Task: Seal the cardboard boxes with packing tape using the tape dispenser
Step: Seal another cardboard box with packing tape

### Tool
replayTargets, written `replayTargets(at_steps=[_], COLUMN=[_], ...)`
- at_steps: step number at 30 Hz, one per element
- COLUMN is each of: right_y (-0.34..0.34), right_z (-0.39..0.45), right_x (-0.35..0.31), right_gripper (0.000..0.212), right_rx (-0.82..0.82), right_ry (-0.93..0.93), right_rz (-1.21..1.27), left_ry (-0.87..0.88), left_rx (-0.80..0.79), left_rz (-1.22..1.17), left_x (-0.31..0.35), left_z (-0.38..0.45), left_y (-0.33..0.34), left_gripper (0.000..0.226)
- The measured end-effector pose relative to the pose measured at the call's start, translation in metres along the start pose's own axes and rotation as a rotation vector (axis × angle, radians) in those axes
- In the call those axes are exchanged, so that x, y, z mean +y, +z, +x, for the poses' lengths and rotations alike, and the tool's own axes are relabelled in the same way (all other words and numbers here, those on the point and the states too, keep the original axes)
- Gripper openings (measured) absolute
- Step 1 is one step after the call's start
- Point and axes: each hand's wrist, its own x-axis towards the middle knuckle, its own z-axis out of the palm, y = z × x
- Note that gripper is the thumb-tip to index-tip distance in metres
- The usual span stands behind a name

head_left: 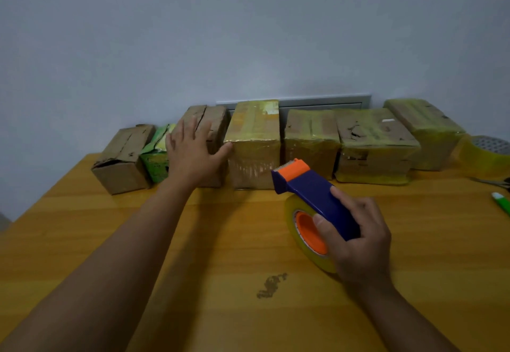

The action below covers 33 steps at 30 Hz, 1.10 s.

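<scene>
Wooden table [110,241] w/ boxes along wall: left hand [190,152], fingers spread, reaches the untaped box [214,128] under its fingertips, right hand [358,238] curls round tape dispenser [311,191]; next, prob pull box fwd & tape.

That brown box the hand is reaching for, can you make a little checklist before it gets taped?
1. Tape dispenser held by the right hand: ok.
2. Tape roll loaded on the dispenser: ok.
3. Left hand gripping the brown box: not ok, fingers straight, only over it.
4. Box flaps shut flat: not ok, a crack shows along the top.
5. Loose tape end ready at the blade: cannot tell.
6. Bare table in front to pull the box onto: ok.
</scene>
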Motion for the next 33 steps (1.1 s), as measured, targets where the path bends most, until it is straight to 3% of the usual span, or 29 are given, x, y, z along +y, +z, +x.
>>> replayTargets(at_steps=[4, 11, 17, 28, 33], right_y=[0.002, 0.002, 0.002, -0.009, -0.020], right_z=[0.001, 0.001, 0.001, 0.000, -0.001], right_x=[0.002, 0.004, 0.002, -0.005, -0.009], right_gripper=[0.058, 0.062, 0.061, 0.073, 0.068], right_rx=[0.003, -0.008, 0.002, -0.014, 0.009], right_ry=[0.002, 0.000, 0.003, 0.093, 0.204], right_rz=[0.001, 0.009, 0.026, 0.060, 0.153], left_ry=[0.074, 0.114, 0.116, 0.132, 0.128], left_rx=[-0.159, -0.054, -0.022, 0.007, -0.020], left_rz=[-0.048, 0.066, 0.102, 0.189, 0.090], left_x=[-0.016, -0.017, -0.006, 0.017, 0.014], left_z=[0.001, 0.003, -0.010, -0.126, -0.194], left_y=[0.000, -0.003, -0.011, -0.064, -0.096], left_gripper=[0.090, 0.054, 0.047, 0.047, 0.044])
